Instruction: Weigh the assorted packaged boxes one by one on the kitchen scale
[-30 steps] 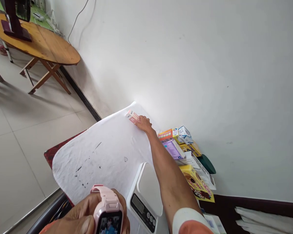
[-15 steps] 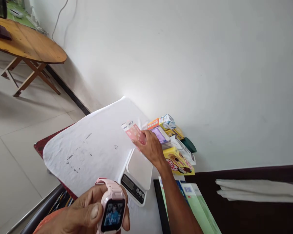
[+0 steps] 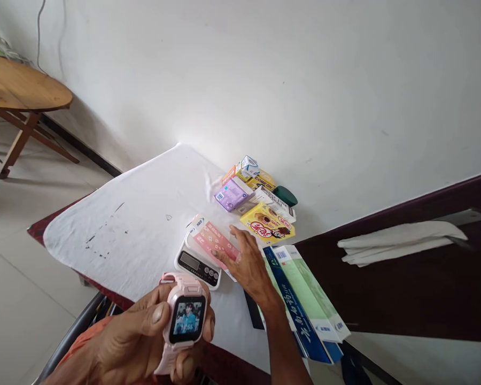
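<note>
In my left hand, a pink smartwatch is held by its strap and case, its lit screen facing me. My right hand grips the right side of a long pink box, thumb on the near side and fingers along the far side. The box lies slanted over a white kitchen scale, hiding most of its weighing plate. The scale's dark display and buttons show just beyond the watch.
Behind the scale stand a purple box, a yellow snack box, a white carton and a dark green object near the wall. Blue and green long boxes lie right of my arm. A white cloth covers the table.
My right hand has brought the pink box toward me, from beyond the scale to over it. The left hand still holds the watch. The view has shifted right.
</note>
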Available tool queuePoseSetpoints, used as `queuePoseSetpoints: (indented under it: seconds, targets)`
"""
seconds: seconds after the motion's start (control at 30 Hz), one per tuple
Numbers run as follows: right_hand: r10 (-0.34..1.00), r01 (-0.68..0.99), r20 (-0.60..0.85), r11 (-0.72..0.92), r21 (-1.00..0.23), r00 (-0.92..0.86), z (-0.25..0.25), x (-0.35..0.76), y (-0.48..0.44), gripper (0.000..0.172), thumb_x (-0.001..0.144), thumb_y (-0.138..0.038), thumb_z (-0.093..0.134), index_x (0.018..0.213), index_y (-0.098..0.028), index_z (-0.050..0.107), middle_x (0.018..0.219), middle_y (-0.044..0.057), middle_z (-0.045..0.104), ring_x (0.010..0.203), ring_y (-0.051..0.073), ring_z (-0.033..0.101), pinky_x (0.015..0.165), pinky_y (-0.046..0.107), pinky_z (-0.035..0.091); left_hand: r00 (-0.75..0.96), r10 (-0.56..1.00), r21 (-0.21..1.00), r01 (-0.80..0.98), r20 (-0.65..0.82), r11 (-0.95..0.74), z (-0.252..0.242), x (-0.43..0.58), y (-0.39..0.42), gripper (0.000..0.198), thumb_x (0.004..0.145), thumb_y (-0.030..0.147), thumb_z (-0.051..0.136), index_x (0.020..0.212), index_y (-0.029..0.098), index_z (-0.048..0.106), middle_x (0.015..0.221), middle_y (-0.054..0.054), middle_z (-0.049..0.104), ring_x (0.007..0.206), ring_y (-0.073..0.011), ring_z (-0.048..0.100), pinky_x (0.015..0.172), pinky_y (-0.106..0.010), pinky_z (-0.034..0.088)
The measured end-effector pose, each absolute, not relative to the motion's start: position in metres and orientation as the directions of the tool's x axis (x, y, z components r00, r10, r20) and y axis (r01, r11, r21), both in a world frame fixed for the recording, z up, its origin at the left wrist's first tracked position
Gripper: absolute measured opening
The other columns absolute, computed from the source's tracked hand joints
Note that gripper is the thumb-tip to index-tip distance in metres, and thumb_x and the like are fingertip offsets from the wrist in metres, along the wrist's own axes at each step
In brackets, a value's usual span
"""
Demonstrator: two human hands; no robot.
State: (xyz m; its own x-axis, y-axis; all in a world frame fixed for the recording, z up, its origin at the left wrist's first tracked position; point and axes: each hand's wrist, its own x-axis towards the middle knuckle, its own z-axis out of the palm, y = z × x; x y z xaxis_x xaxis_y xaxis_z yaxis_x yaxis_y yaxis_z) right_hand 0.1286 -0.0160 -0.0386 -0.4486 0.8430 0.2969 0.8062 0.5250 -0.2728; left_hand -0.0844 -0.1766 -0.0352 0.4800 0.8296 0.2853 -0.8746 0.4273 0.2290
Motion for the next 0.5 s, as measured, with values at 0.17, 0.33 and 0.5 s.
queuePoseSetpoints:
  seconds: [0.17,0.33,0.5]
  targets:
    - [0.839,0.787,0.398,0.512,-0.345,-0.372,-0.016,0.150,-0.015,0.049,0.097,-0.056,0.056,0.129,-0.019,0.059,0.127,0.015,0.064,0.118,0.031,0.061,0.099,0.051,0.052,0.457,0.842,0.200,-0.888,0.286,0.414,-0.033,-0.075,-0.171,0.046,0.087,0.046,0.076,0.116,0.013,0.065,0.102,-0.009,0.063,0.063,-0.0070,0.058,0.060,-0.020,0.046]
    - [0.812,0.761,0.365,0.568,-0.312,-0.456,-0.025,0.133,-0.021,0.046,0.099,-0.054,0.055,0.129,-0.019,0.059,0.124,0.014,0.065,0.119,0.031,0.060,0.103,0.051,0.049,0.461,0.846,0.188,-0.886,0.269,0.423,-0.032,-0.076,-0.171,0.048,0.085,0.046,0.079,0.117,0.013,0.065,0.102,-0.009,0.063,0.066,-0.0080,0.059,0.060,-0.019,0.045]
    - [0.835,0.798,0.276,0.542,-0.264,-0.476,-0.047,0.104,-0.025,0.052,0.091,-0.050,0.069,0.131,-0.019,0.057,0.126,0.014,0.064,0.121,0.033,0.059,0.100,0.053,0.051,0.471,0.835,0.147,-0.882,0.284,0.448,-0.033,-0.081,-0.173,0.046,0.086,0.040,0.079,0.120,0.011,0.066,0.101,-0.010,0.064,0.067,-0.0085,0.062,0.059,-0.018,0.046]
